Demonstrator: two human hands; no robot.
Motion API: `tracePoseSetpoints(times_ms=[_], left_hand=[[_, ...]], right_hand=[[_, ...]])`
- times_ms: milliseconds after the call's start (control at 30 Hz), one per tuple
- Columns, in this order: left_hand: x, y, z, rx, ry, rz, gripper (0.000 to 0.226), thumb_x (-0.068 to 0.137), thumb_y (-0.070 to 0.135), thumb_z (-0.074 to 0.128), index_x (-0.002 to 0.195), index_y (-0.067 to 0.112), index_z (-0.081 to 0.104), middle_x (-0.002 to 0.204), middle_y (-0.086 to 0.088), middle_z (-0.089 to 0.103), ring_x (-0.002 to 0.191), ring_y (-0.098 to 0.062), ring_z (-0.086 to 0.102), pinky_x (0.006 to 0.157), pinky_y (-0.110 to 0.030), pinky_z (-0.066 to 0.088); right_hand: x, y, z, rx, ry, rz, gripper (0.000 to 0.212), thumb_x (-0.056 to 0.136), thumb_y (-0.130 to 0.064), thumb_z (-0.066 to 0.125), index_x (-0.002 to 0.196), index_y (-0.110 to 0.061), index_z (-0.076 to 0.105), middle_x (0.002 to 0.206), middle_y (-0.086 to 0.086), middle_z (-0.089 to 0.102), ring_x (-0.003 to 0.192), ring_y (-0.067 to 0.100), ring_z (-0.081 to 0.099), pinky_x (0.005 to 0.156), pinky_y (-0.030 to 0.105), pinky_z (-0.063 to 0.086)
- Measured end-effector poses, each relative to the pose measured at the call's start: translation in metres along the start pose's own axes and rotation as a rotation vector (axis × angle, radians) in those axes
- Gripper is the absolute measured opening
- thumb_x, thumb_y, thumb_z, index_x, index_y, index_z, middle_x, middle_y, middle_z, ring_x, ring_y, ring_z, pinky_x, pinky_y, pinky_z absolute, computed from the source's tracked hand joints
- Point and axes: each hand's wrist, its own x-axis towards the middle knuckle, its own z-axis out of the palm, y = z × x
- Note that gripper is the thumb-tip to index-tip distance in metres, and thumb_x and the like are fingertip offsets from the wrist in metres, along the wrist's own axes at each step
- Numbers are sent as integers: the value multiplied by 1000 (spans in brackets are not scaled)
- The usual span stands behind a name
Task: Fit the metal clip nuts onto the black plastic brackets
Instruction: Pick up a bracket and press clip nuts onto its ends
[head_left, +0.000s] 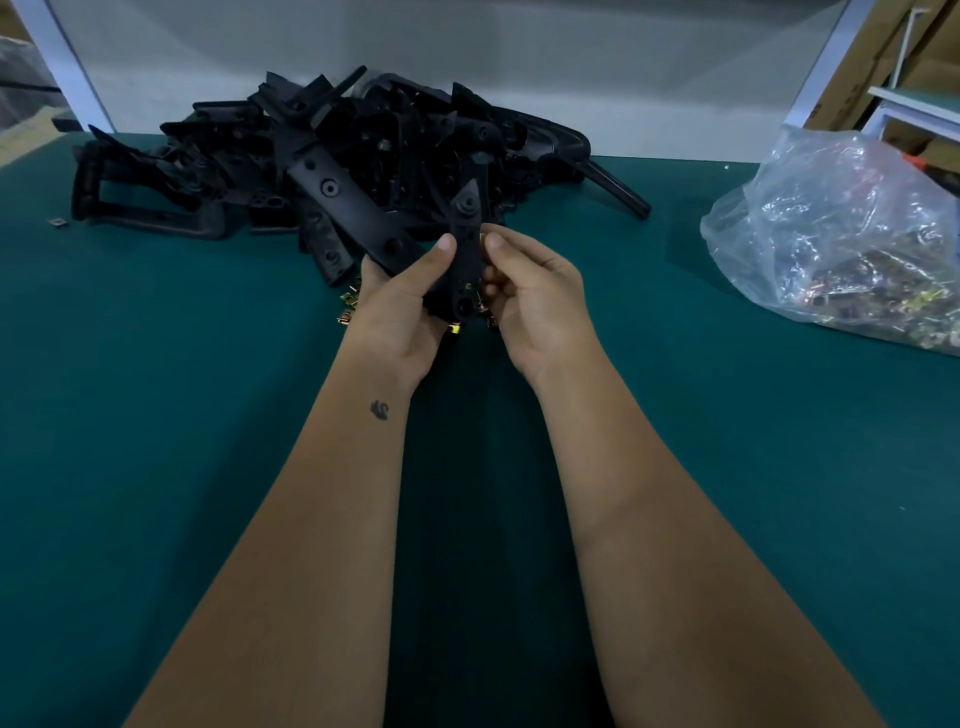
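My left hand (402, 304) grips a black plastic bracket (466, 244) upright above the green table, thumb on its left edge. My right hand (530, 299) is curled against the bracket's right edge, thumb near its middle; a metal clip nut seems pinched there, mostly hidden. A yellowish clip nut (455, 328) shows at the bracket's lower end. Several loose clip nuts (347, 306) lie on the table just left of my left hand, partly hidden.
A big heap of black plastic brackets (332, 161) fills the far middle and left of the green table (156, 415). A clear plastic bag of clip nuts (852, 244) sits at the right. One stray clip nut (57, 222) lies far left.
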Motion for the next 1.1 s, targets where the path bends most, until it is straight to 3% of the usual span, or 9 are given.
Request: tracePoseSetpoints(times_ms=[267,433,633,700,733,833,900,967,1100], left_hand=[[1,-3,0,45,-16,38,49,90,0,66,131,18,47,124,-8,67,104,-20,70,87,-40,58],[1,-5,3,92,21,107,64,90,3,68,143,20,35,134,-5,59,118,-22,63,101,-48,50],[2,-5,0,98,17,142,70,90,3,68,145,23,30,139,-7,56,123,-23,60,106,-48,47],[3,-5,-2,80,32,139,64,89,4,69,140,25,36,137,-6,58,122,-23,60,106,-48,47],[4,-4,-2,66,47,142,57,89,4,70,134,25,42,135,-5,60,121,-22,61,105,-47,47],[6,-2,-4,-32,116,158,47,89,6,70,128,21,48,127,-5,64,113,-20,66,98,-42,53],[9,4,-8,-179,160,163,48,91,7,68,133,16,46,130,-9,62,113,-22,66,91,-39,57],[11,10,-13,-342,170,159,60,93,6,66,146,12,37,133,-14,60,114,-25,65,84,-37,59],[7,12,-14,-463,177,108,58,93,10,66,146,10,42,114,-11,68,96,-21,71,65,-27,57]], right_hand=[[0,2,3,-22,85,0,11,91,-6,66,81,-10,69,71,1,63,60,8,54,57,20,46],[-4,6,12,-11,98,-22,27,98,-28,54,86,-12,72,78,0,72,70,10,66,64,22,51],[-9,13,24,-91,116,-81,38,97,-22,56,97,16,61,82,19,63,78,22,59,69,26,49],[-9,10,22,-143,92,-95,40,98,-24,53,99,15,63,87,26,67,78,22,63,65,21,51],[-8,8,21,-170,66,-98,38,100,-26,50,99,6,69,91,20,72,80,19,67,67,20,53],[-4,1,14,-356,110,-175,33,103,-30,44,109,-11,71,100,0,73,93,12,67,85,24,51],[0,-4,-1,-484,224,-223,29,102,-25,46,117,-15,68,103,-9,68,92,3,61,82,16,48],[5,-10,-22,-658,293,-222,33,100,-17,44,127,-18,63,119,-9,62,107,3,57,89,14,43],[17,-10,-43,-1092,195,-169,46,102,-9,33,144,-23,47,148,-1,46,138,18,37,115,34,26]])
